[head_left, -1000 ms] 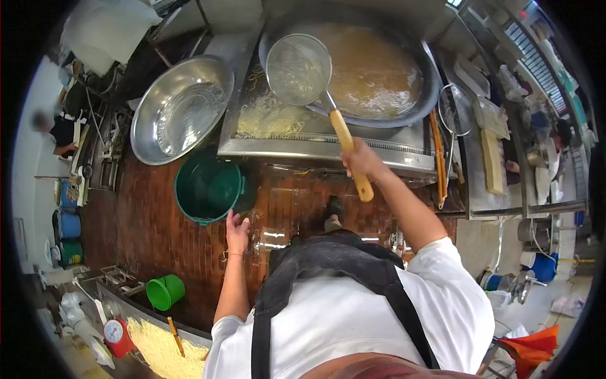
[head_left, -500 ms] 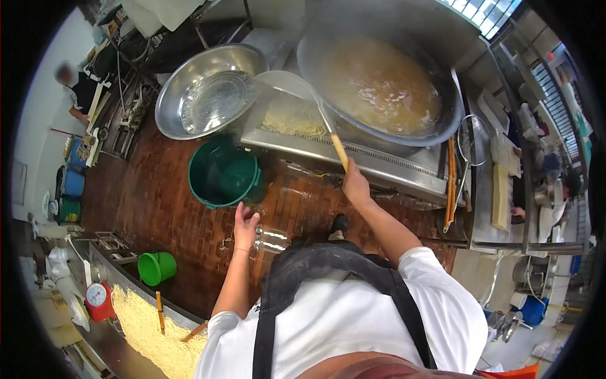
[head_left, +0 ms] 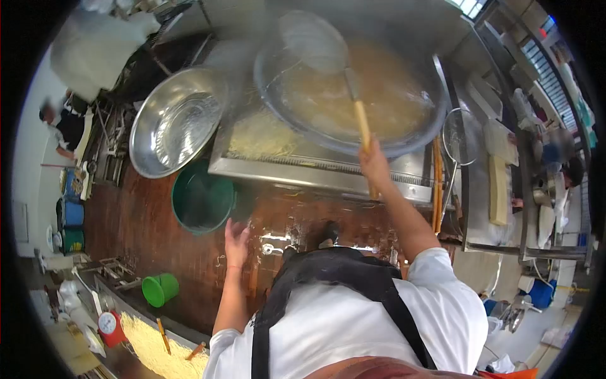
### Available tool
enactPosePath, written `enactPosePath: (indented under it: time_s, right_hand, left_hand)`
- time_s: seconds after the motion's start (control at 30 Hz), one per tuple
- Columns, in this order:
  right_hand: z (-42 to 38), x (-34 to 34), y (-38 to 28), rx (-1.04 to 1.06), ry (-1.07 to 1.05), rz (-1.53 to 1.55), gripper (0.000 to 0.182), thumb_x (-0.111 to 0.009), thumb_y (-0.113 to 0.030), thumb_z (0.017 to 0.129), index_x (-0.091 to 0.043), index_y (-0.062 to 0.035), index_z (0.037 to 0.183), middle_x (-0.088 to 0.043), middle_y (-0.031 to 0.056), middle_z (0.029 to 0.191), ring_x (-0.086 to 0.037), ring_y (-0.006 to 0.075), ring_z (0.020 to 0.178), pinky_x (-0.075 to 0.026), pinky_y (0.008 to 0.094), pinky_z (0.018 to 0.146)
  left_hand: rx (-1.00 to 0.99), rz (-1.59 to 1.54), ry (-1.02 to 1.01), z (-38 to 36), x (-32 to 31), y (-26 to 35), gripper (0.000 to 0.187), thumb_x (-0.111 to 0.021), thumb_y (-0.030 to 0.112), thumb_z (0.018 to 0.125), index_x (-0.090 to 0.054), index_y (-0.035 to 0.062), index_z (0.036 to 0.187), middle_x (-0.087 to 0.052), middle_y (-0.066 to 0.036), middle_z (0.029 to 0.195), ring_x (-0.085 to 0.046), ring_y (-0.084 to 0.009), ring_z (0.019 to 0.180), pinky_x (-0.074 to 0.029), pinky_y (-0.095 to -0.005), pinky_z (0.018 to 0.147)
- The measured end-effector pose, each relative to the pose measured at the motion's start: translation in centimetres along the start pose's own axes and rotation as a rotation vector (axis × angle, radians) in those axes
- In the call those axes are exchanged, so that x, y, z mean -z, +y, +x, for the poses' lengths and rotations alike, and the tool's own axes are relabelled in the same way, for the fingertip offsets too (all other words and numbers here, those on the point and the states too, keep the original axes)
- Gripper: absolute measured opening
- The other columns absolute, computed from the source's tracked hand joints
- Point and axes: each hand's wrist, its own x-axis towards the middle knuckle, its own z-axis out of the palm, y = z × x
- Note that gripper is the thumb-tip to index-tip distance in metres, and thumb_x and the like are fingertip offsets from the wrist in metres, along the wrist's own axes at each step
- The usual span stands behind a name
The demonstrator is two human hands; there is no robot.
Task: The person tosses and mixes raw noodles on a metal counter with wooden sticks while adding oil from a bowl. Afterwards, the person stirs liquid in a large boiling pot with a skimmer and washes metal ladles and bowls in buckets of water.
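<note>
My right hand (head_left: 375,165) is closed around the wooden handle of a skimmer (head_left: 362,123). Its round mesh head, blurred by motion, hangs over the far left part of a large pot of steaming brownish liquid (head_left: 385,104). My left hand (head_left: 237,244) holds nothing, its fingers apart, just below the rim of a dark green bucket (head_left: 203,205) on the floor. A shiny steel basin (head_left: 144,136) stands above that bucket, left of the pot. Pale noodle strands (head_left: 262,136) lie on the steel stove top between basin and pot.
A second wire strainer (head_left: 459,136) and wooden rods (head_left: 437,183) lean right of the pot. Behind me at lower left are a bright green bucket (head_left: 160,289), a red scale (head_left: 112,327) and a heap of noodles (head_left: 158,350). The brick floor (head_left: 142,221) looks wet. Other people work at both sides.
My right hand has carried the skimmer head rightward, from the gap between basin and pot to over the pot. The view has shifted; my left hand stays open near the dark green bucket.
</note>
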Motion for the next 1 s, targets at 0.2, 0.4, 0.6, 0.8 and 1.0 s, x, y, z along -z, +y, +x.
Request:
enactPosePath:
  time_s: [0.2,0.4,0.6,0.8,1.0]
  right_hand:
    - [16.6,9.7,11.5,-0.060,0.235,-0.284,0.044,-0.053,-0.014,0.087,-0.040,0.0035,0.124,-0.064,0.0311,0.093,-0.064,0.0458,0.088,-0.051,0.0522,0.076]
    - [27.1,15.9,16.2,-0.382,0.270,-0.465,0.031,-0.043,-0.016,0.093,-0.050,0.0032,0.116,-0.063,0.0307,0.107,-0.063,0.0445,0.101,-0.052,0.0509,0.083]
    - [26.7,11.7,23.4,-0.376,-0.026,-0.516,0.028,-0.049,-0.025,0.090,-0.058,-0.0013,0.102,-0.066,0.0248,0.108,-0.064,0.0388,0.102,-0.051,0.0488,0.086]
    - [21.0,8.7,19.8,-0.439,-0.500,-0.480,0.021,-0.062,-0.025,0.080,-0.066,-0.0047,0.075,-0.070,0.0130,0.082,-0.067,0.0255,0.071,-0.053,0.0403,0.066]
    - [13.3,5.8,15.3,-0.375,-0.546,-0.023,0.013,-0.062,-0.008,0.073,-0.059,0.0005,0.064,-0.059,0.0089,0.057,-0.057,0.0228,0.046,-0.047,0.0371,0.043]
  left_hand:
    - [0.083,0.087,0.051,-0.1,-3.6,1.0,0.073,-0.061,0.009,0.091,-0.018,0.0104,0.150,-0.042,-0.014,0.136,-0.057,-0.0158,0.091,-0.048,-0.0264,0.068]
    - [0.106,0.073,0.092,-0.2,-4.6,1.0,0.072,-0.060,0.008,0.091,-0.019,0.0095,0.150,-0.045,-0.013,0.132,-0.057,-0.0148,0.090,-0.048,-0.0257,0.069]
    - [0.083,0.146,0.063,1.2,-5.1,0.9,0.072,-0.062,0.009,0.090,-0.021,0.0110,0.149,-0.043,-0.015,0.138,-0.056,-0.0173,0.098,-0.050,-0.0291,0.077]
    - [0.086,0.167,0.054,1.3,-5.2,-0.5,0.073,-0.062,0.010,0.090,-0.021,0.0084,0.150,-0.044,-0.015,0.137,-0.058,-0.0169,0.095,-0.050,-0.0289,0.078]
    - [0.053,0.036,-0.016,1.9,-3.6,-0.9,0.075,-0.063,0.011,0.090,-0.019,0.0084,0.150,-0.043,-0.016,0.139,-0.055,-0.0159,0.099,-0.049,-0.0281,0.078]
